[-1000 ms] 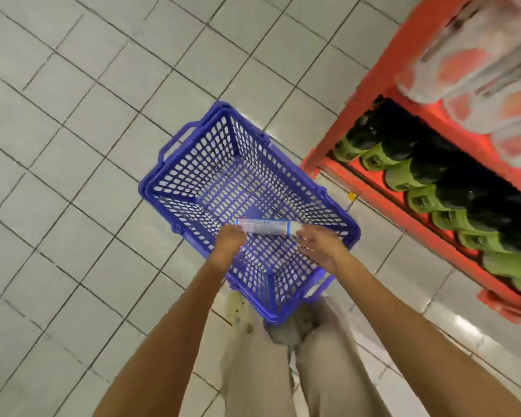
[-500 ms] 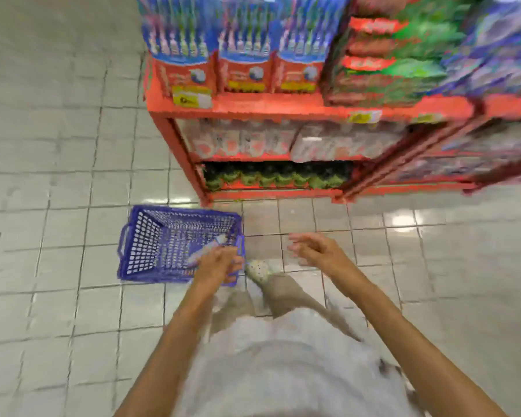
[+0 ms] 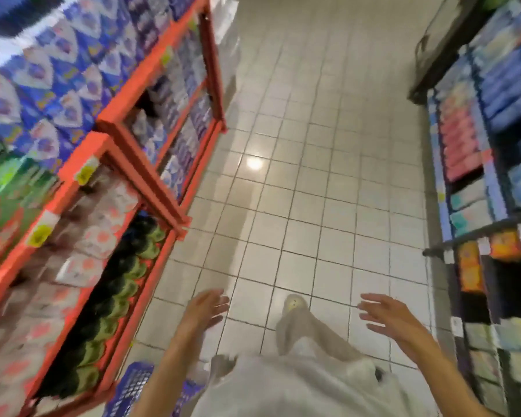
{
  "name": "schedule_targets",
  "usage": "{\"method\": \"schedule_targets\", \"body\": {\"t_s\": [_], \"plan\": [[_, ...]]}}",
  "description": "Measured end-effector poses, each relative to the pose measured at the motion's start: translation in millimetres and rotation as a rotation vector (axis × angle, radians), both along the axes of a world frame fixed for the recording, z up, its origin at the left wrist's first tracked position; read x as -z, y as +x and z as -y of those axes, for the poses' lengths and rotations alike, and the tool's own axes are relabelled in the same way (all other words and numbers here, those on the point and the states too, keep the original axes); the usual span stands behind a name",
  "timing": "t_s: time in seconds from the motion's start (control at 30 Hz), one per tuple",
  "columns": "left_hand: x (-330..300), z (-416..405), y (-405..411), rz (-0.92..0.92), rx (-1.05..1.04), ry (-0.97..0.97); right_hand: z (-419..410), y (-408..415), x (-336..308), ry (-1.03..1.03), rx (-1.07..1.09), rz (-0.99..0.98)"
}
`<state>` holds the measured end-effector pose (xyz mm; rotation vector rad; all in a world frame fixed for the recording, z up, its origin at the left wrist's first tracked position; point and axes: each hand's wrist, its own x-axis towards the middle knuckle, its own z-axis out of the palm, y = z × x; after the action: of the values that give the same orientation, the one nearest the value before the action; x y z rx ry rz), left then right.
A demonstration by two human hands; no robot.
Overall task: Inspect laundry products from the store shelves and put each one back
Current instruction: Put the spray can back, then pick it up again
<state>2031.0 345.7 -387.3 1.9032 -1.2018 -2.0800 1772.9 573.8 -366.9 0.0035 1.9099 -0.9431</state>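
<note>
I see bare forearms, no sleeves, a pale grey top (image 3: 298,389), light beige trousers (image 3: 307,332) and a pale shoe (image 3: 294,303).

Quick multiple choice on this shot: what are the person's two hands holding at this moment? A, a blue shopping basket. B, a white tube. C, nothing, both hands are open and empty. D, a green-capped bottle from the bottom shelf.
C: the left hand and the right hand both hang over the tiled floor with fingers spread and nothing in them; the blue basket sits on the floor at the lower left.
</note>
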Motion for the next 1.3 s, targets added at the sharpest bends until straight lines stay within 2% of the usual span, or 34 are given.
{"method": "schedule_targets", "body": {"t_s": [0.13,0.3,0.4,0.5,0.63,0.77,0.93,1.07,1.23,1.3], "plan": [[-3.2,34.5,-136.9,-0.042,0.268,-0.066,-13.2,-64.4,5.5,-0.015,0.221,0.005],[-23.8,43.1,-280.1,-0.108,0.547,-0.081,5.5,-157.3,1.8,-0.069,0.332,0.011],[-27.6,63.6,-348.5,-0.074,0.631,-0.037,29.8,-214.8,0.2,-0.101,0.345,0.005],[-17.1,100.9,-415.1,-0.028,0.629,-0.043,56.4,-279.3,6.4,-0.119,0.385,-0.001],[-5.3,151.5,-529.2,-0.003,0.698,-0.09,84.4,-361.4,17.7,-0.116,0.516,-0.009],[-20.3,178.0,-671.0,-0.078,0.955,-0.128,99.1,-425.8,13.6,-0.116,0.768,-0.024],[-55.1,160.8,-846.6,-0.143,1.227,-0.118,94.7,-510.8,2.1,-0.099,0.987,-0.038],[-66.2,132.2,-977.8,-0.213,1.356,-0.181,77.5,-618.9,-3.1,-0.064,1.147,-0.25],[-98.4,63.7,-1131.3,-0.438,1.441,-0.257,34.1,-777.3,-52.2,-0.109,1.305,-0.763],[-122.3,28.9,-1181.7,-0.556,1.482,-0.222,15.6,-823.0,-84.8,-0.112,1.375,-0.963]]}}
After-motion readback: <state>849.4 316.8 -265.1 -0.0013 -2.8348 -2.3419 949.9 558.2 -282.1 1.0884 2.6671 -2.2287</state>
